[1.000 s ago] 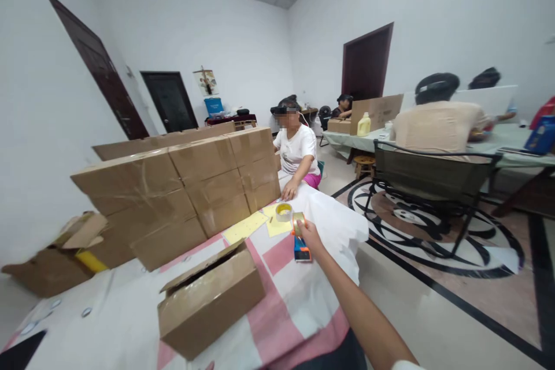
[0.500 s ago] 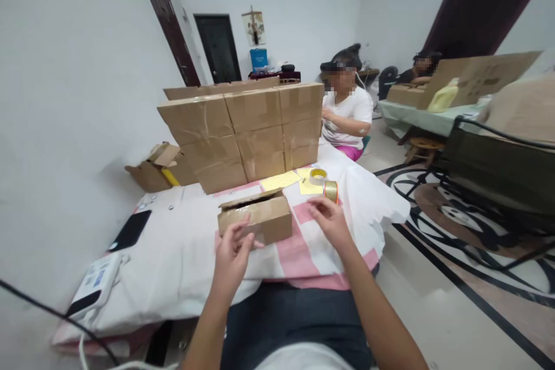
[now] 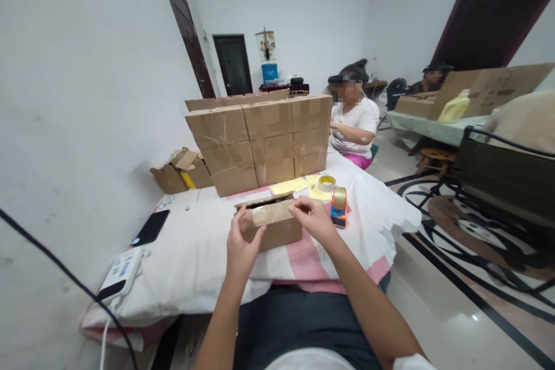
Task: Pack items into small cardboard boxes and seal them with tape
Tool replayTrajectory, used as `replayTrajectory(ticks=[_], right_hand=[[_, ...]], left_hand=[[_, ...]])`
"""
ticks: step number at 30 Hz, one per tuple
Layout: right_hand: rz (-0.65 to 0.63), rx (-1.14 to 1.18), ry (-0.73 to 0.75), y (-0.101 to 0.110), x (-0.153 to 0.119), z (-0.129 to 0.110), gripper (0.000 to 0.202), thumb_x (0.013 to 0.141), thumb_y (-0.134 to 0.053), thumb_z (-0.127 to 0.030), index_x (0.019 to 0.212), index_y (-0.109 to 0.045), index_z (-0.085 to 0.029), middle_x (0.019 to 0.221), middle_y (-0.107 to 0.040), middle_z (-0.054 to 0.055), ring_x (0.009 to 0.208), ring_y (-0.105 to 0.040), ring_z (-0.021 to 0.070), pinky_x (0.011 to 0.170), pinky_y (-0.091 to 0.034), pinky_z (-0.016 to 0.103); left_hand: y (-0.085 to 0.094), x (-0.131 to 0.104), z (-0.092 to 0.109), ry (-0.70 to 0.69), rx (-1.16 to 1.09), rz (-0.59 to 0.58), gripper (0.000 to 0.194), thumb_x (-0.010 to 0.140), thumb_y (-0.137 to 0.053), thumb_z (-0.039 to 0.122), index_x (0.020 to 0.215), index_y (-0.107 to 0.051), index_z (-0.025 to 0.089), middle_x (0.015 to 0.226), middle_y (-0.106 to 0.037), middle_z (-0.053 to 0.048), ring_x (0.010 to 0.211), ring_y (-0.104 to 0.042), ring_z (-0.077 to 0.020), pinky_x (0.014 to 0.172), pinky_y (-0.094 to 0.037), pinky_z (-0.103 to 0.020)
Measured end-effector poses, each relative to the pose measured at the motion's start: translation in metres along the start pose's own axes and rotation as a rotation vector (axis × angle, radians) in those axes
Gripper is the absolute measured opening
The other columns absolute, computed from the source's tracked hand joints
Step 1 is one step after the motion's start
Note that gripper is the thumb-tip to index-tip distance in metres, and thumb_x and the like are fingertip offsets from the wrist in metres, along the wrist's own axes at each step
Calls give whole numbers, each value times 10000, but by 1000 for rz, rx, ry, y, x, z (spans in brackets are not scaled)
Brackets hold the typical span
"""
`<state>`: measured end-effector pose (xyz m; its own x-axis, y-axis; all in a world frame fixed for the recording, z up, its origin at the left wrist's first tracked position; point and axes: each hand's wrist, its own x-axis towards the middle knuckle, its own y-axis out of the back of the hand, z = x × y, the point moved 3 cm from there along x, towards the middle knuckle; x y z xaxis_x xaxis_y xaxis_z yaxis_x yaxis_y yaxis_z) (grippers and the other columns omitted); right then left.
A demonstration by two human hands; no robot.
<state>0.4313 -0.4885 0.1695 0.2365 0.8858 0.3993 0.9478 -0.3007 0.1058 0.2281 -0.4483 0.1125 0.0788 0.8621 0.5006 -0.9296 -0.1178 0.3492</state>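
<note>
A small cardboard box (image 3: 280, 235) lies on the table in front of me, clear tape across its top and its far flap partly raised. My left hand (image 3: 243, 238) grips its left end, fingers over the top and thumb along the front. At the upper right corner, my right hand (image 3: 315, 218) has thumb and fingertips pinched against the box; any tape end between them is too small to make out. Just right of that hand stands an orange and blue tape dispenser (image 3: 339, 208) with a brown roll. Behind it lies a loose tape roll (image 3: 326, 183).
Stacked cardboard boxes (image 3: 271, 141) form a wall across the table's back. Yellow sheets (image 3: 290, 187) lie before them. At left are a black phone (image 3: 151, 226), a power strip (image 3: 121, 272) and an opened carton (image 3: 173, 176). A person (image 3: 356, 118) sits beyond the table's far right.
My right hand has moved left from beside the tape dispenser to the box's right corner. My left hand has come onto the box's left end. The whole view has shifted slightly.
</note>
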Motion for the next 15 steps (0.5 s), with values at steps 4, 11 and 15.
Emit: replayTrajectory(ticks=[4,11,15], right_hand=[[-169,104,-123,-3,25,5,298,703,-739,-423,597,-617,-173,564,-497,-39,584,-414,113,583,-312,260],[-274,-300,-11,-39,69,37,335,821,-595,-441,637,-631,-163,591,-535,-29,599,-461,120,601,-350,253],[-289,-524,-14,-58,78,58,212,785,-641,-309,663,-701,-147,621,-636,2,654,-534,146,704,-365,281]], left_hand=[[0,19,-11,-183,648,-228,773,814,-754,350,1487,-382,279,1536,-493,-146,1524,-249,-382,1158,-97,-779],[-10,9,-26,-145,762,-307,825,870,-662,320,1568,-222,283,1503,-537,-127,1459,-392,-333,1147,-91,-790],[-9,6,-27,-167,736,-274,828,877,-652,301,1579,-212,279,1498,-540,-130,1456,-384,-331,1146,-75,-797]])
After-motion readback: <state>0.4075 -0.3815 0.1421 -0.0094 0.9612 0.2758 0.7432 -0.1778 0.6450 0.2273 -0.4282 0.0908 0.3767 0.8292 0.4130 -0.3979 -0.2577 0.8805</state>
